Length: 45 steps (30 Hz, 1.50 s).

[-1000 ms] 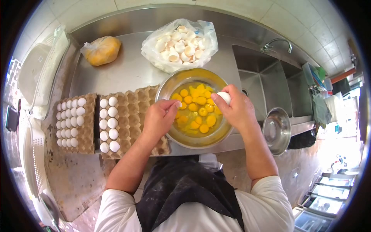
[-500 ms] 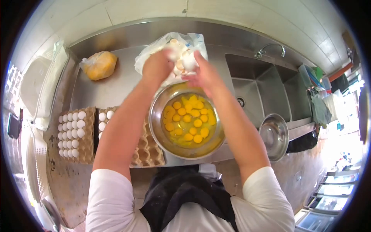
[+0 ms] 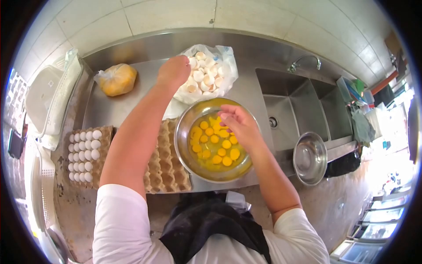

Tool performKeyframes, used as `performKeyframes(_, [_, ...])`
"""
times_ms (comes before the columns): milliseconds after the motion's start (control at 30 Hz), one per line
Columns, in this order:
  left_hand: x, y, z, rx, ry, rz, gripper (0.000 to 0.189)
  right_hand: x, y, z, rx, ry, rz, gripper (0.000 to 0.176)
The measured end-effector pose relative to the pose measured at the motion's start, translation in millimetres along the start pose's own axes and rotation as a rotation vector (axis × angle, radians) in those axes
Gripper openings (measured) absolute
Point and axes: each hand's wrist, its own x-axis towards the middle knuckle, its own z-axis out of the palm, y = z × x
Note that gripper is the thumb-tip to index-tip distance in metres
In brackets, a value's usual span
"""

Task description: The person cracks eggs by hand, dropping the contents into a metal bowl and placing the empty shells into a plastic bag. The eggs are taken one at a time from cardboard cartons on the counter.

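Note:
A clear plastic bag [image 3: 228,66] full of cracked white eggshells [image 3: 204,77] lies open behind the bowl. My left hand [image 3: 175,71] is closed at the bag's left edge, its fingertips by the shells; what it grips there is too small to make out. Over the right part of a large metal bowl [image 3: 181,154] hangs my right hand [image 3: 239,123], fingers spread and empty. Several raw yolks [image 3: 214,139] float in egg white in that bowl. Left of it is an egg carton [image 3: 169,169] with vacant cups, partly hidden by my left arm.
Another carton of white eggs [image 3: 84,156] is at the left. Behind it sits a bag of something yellow [image 3: 116,80]. On the right are a double sink [image 3: 281,114], a faucet [image 3: 305,61] and a smaller metal bowl [image 3: 310,158] at the counter's front edge.
My right hand has moved from the shell bag down over the bowl. My left hand has shifted slightly to the bag's left edge, uncovering the shells.

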Motion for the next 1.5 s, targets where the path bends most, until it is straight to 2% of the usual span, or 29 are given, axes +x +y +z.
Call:
performKeyframes(33, [-11,9,-5,-0.001,-0.003,0.005,0.027,-6,3,3,-0.071,0.062,-0.141,0.048])
performKeyframes(67, [-26,18,-7,-0.409,-0.141,-0.108,0.032,-11,6,6,-0.140,0.123,-0.283,0.047])
performKeyframes(100, [-45,30,-13,-0.813,-0.277,-0.221,0.039,-22,4,12,-0.133,0.127,-0.287,0.047])
performKeyframes(167, [-100,53,-19,-1.184,-0.409,-0.341,0.049,-48,-3,28,-0.423,0.276,-0.528,0.050])
performKeyframes(200, [-126,60,-14,-1.302,-0.483,-0.391,0.052,-55,1,34,-0.415,0.278,-0.528,0.050])
performKeyframes(267, [-174,66,7,-1.525,-0.595,-0.459,0.057,-69,11,44,-0.750,0.306,-0.783,0.051])
performKeyframes(333, [-210,64,14,-1.630,-0.645,-0.470,0.059,-88,26,49,-0.792,0.256,-0.764,0.050])
performKeyframes(367, [-224,63,9,-1.687,-0.694,-0.549,0.057,-98,32,50,-0.837,0.201,-0.748,0.048])
performKeyframes(400, [-235,63,4,-1.742,-0.744,-0.630,0.056,-107,37,52,-0.850,0.226,-0.765,0.041])
performKeyframes(433, [-243,61,-1,-1.737,-0.763,-0.629,0.056,-118,47,54,-0.852,0.240,-0.755,0.041])
performKeyframes(500, [-255,52,-13,-1.441,-0.818,-0.426,0.051,-139,76,53,-0.214,0.420,-0.363,0.033])
performKeyframes(533, [-258,44,-21,-1.282,-0.805,-0.287,0.046,-146,84,46,0.173,0.474,-0.185,0.036])
performKeyframes(633, [-264,6,-65,-1.309,-0.688,0.112,0.042,-170,98,9,0.635,0.617,0.002,0.040])
performKeyframes(667, [-260,-5,-92,-1.308,-0.679,0.247,0.042,-182,106,0,0.654,0.673,0.001,0.040])
performKeyframes(700, [-266,-7,-124,-1.313,-0.547,0.426,0.027,-192,114,-7,0.628,0.715,0.027,0.038])
performKeyframes(733, [-286,-11,-159,-1.487,-0.597,0.208,0.029,-201,124,-14,0.598,0.747,0.058,0.036])
performKeyframes(767, [-290,-18,-186,-1.587,-0.632,0.469,0.029,-206,146,-16,0.600,0.780,0.063,0.036])
performKeyframes(800, [-286,-10,-210,-1.630,-0.702,0.836,0.029,-206,175,-17,0.136,0.870,-0.107,0.036])
performKeyframes(833, [-290,-2,-228,-1.662,-0.739,0.998,0.029,-207,178,-10,-0.339,0.913,-0.264,0.039])
performKeyframes(867, [-298,1,-237,-1.669,-0.763,1.046,0.028,-213,179,-3,-0.541,0.944,-0.311,0.046])
performKeyframes(1033, [-307,18,-257,-1.638,-0.774,1.144,0.028,-212,173,11,-0.581,0.892,-0.303,0.044])
performKeyframes(1100, [-313,19,-258,-1.627,-0.788,1.140,0.027,-206,177,10,-0.677,0.991,-0.465,0.045])
performKeyframes(1300, [-313,25,-256,-1.600,-0.805,1.141,0.028,-198,202,2,-0.813,0.918,-0.402,0.048])
performKeyframes(1433, [-311,25,-249,-1.607,-0.823,1.114,0.028,-198,184,8,-0.745,0.947,-0.455,0.047])
performKeyframes(1500, [-310,25,-250,-1.610,-0.827,1.104,0.029,-197,170,16,-0.392,0.954,-0.389,0.043])
